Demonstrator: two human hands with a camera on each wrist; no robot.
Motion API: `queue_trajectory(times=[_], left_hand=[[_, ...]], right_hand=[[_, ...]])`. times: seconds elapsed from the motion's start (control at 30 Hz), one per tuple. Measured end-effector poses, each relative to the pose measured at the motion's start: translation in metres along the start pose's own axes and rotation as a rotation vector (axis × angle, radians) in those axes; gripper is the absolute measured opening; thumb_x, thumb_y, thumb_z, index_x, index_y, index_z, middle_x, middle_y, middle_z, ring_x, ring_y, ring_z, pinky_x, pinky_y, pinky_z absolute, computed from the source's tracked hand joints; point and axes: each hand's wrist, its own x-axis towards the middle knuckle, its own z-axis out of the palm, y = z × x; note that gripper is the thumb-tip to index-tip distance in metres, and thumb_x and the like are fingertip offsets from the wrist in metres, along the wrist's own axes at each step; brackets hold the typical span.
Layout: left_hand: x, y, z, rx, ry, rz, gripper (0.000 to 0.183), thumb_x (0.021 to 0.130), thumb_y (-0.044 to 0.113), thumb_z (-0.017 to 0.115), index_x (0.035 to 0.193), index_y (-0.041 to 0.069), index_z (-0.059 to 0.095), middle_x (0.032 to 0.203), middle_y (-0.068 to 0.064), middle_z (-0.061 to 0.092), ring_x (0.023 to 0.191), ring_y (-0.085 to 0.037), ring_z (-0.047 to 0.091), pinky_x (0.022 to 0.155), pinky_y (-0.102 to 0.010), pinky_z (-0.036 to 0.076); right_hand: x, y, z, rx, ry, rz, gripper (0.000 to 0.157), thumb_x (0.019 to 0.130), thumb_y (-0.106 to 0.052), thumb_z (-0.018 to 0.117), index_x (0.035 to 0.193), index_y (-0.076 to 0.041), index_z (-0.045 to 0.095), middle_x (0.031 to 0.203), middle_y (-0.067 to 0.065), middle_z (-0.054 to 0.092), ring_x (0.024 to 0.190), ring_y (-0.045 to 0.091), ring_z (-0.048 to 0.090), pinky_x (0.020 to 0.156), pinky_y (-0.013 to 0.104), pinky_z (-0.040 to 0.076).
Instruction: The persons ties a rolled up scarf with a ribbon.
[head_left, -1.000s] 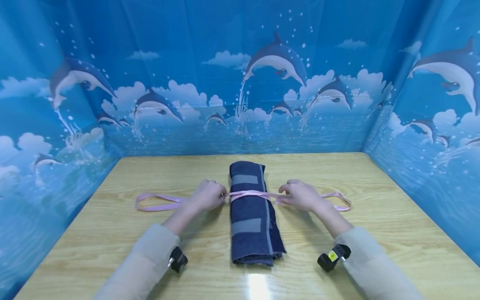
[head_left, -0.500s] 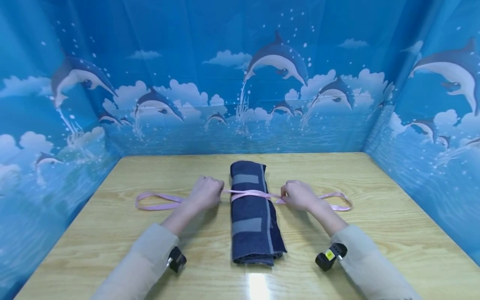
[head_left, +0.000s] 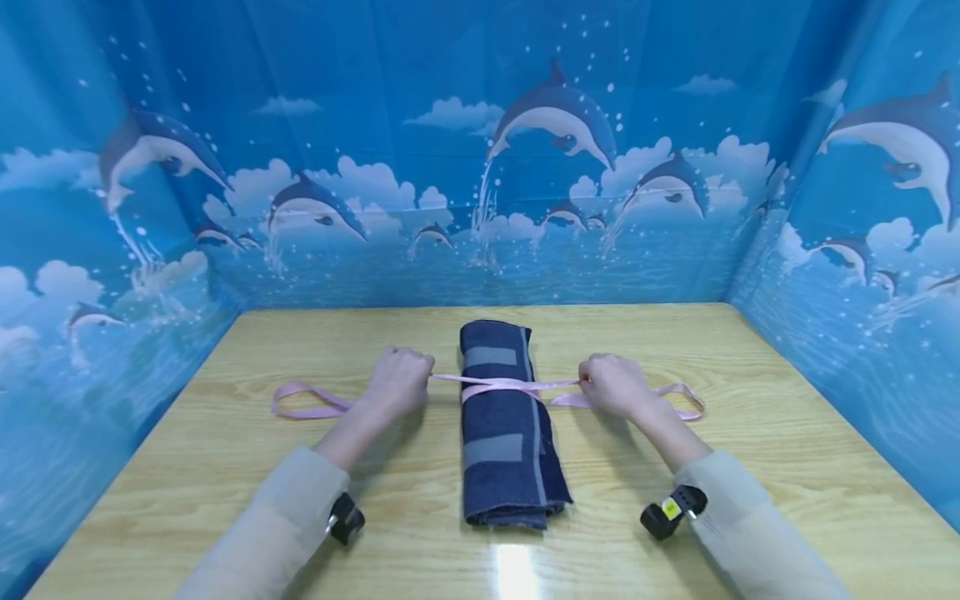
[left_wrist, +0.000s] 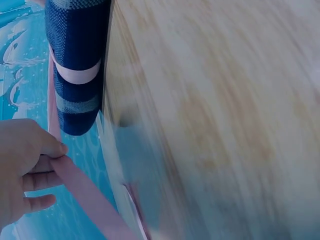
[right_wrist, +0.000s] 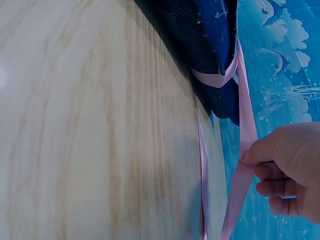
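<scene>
A rolled dark blue cloth with grey stripes lies lengthwise in the middle of the table. Around its waist runs a pink ribbon, crossed on top. To the left of the roll, my left hand pinches one ribbon end between thumb and fingers, as the left wrist view shows on the hand. On the other side my right hand pinches the opposite end, and in the right wrist view thumb and forefinger of that hand grip it. Both stretches of ribbon look taut and lifted off the table.
Loose ribbon tails loop on the wooden table, one beyond each hand. A blue dolphin-print curtain encloses the back and both sides. Each wrist carries a small black camera on a strap.
Both hands have closed on the ribbon and drawn apart, the left one further left and the right one slightly right. The ribbon has tightened across the roll, which stays in place.
</scene>
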Motion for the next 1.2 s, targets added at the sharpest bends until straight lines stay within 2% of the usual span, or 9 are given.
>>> queue_trajectory(times=[0.17, 0.27, 0.57, 0.8, 0.9, 1.07, 1.2], left_hand=[[-0.004, -0.004, 0.003, 0.042, 0.053, -0.013, 0.013, 0.065, -0.002, 0.064, 0.064, 0.01, 0.059, 0.06, -0.004, 0.059, 0.062, -0.024, 0.058, 0.061, -0.039, 0.043], [-0.005, -0.006, 0.003, 0.058, 0.053, -0.033, 0.014, 0.065, -0.004, 0.061, 0.06, 0.009, 0.059, 0.058, -0.004, 0.057, 0.06, -0.024, 0.057, 0.062, -0.039, 0.043], [-0.004, -0.006, 0.0, 0.082, -0.03, -0.091, 0.017, 0.068, -0.001, 0.063, 0.056, 0.01, 0.059, 0.053, -0.001, 0.052, 0.052, -0.02, 0.052, 0.059, -0.037, 0.044], [-0.002, -0.003, -0.003, 0.002, -0.104, -0.191, 0.024, 0.071, -0.002, 0.061, 0.052, 0.012, 0.051, 0.051, -0.002, 0.049, 0.047, -0.019, 0.047, 0.042, -0.035, 0.041], [-0.002, -0.002, -0.004, -0.031, -0.124, -0.228, 0.024, 0.072, -0.003, 0.058, 0.053, 0.01, 0.052, 0.051, -0.002, 0.048, 0.047, -0.019, 0.047, 0.041, -0.034, 0.04], [-0.002, -0.001, -0.004, -0.073, -0.08, -0.245, 0.027, 0.07, -0.007, 0.054, 0.05, 0.009, 0.049, 0.048, -0.002, 0.046, 0.045, -0.019, 0.045, 0.041, -0.034, 0.041], [-0.002, -0.002, -0.003, -0.117, -0.032, -0.268, 0.025, 0.07, -0.007, 0.052, 0.05, 0.008, 0.048, 0.049, -0.005, 0.049, 0.046, -0.023, 0.049, 0.042, -0.038, 0.044]], right_hand=[[-0.002, 0.005, 0.001, -0.001, -0.004, 0.054, 0.012, 0.084, -0.007, 0.057, 0.075, -0.011, 0.066, 0.074, 0.002, 0.063, 0.066, 0.019, 0.059, 0.054, 0.038, 0.046], [-0.004, 0.009, 0.001, 0.0, -0.009, 0.086, 0.014, 0.086, -0.009, 0.055, 0.079, -0.009, 0.068, 0.074, 0.003, 0.064, 0.065, 0.018, 0.058, 0.054, 0.039, 0.047], [-0.008, 0.014, -0.001, 0.002, -0.006, 0.129, 0.016, 0.088, -0.011, 0.054, 0.087, -0.008, 0.069, 0.078, 0.005, 0.068, 0.066, 0.021, 0.062, 0.054, 0.04, 0.048], [-0.009, 0.015, -0.002, 0.058, 0.021, 0.143, 0.02, 0.092, -0.014, 0.053, 0.085, -0.003, 0.068, 0.069, 0.005, 0.064, 0.06, 0.02, 0.058, 0.057, 0.041, 0.049], [-0.009, 0.016, -0.001, 0.094, 0.037, 0.138, 0.02, 0.092, -0.013, 0.053, 0.086, -0.001, 0.068, 0.072, 0.007, 0.065, 0.059, 0.019, 0.057, 0.06, 0.041, 0.05], [-0.009, 0.018, 0.0, 0.122, 0.073, 0.13, 0.019, 0.091, -0.012, 0.054, 0.088, 0.0, 0.067, 0.075, 0.01, 0.067, 0.059, 0.019, 0.057, 0.062, 0.042, 0.05], [-0.01, 0.02, 0.001, 0.163, 0.097, 0.153, 0.02, 0.091, -0.015, 0.054, 0.091, 0.001, 0.066, 0.076, 0.01, 0.067, 0.057, 0.017, 0.055, 0.063, 0.041, 0.05]])
